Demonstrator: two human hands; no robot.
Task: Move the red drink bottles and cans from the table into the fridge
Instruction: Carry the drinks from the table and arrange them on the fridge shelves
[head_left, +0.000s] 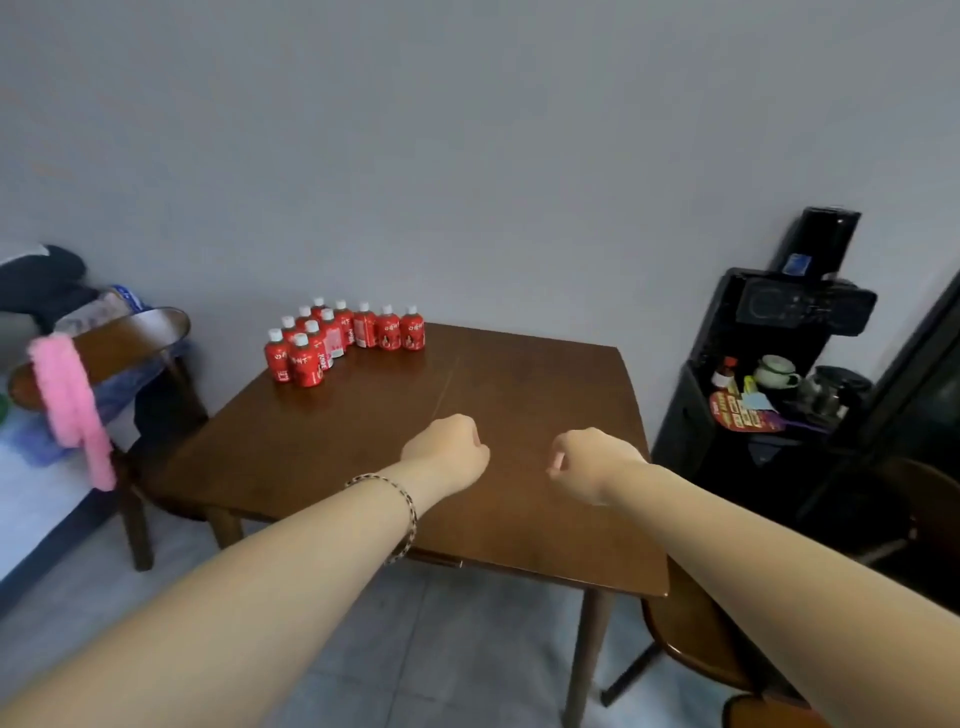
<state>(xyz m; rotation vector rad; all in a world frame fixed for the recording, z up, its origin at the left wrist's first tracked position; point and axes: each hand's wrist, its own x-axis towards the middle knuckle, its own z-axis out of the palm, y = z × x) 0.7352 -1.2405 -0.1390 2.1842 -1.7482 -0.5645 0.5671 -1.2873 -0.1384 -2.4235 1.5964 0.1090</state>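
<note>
Grey wall (467, 130) is filling the whole back of the room. A brown wooden counter (519, 384) is standing in front of it, with its far left corner sitting close to the wall. Two bare arms (260, 597) are reaching out over the near half of the counter. A tall black water machine (779, 312) is standing to the right of the counter, against the wall. A wooden chair (119, 343) is sitting at the left side of the counter, and a fluffy pink cloth (72, 405) is hanging over its back. Another wooden chair (691, 644) is sitting by the near right corner of the counter. The red drink bottles (343, 338) are standing up in a tight bunch on the far left corner of the counter, and each one is wearing a white cap. The left hand (447, 447) is hanging over the middle of the counter with its fingers curled into a fist, and it is holding nothing. The right hand (587, 457) is hanging near it, also curled into a fist and holding nothing, and the two hands are not touching each other. The bottles are sitting well apart from both hands. A thin braided bracelet (408, 514) is sitting around the left wrist. A small green and white mug (774, 371) is sitting on the shelf of the water machine.
</note>
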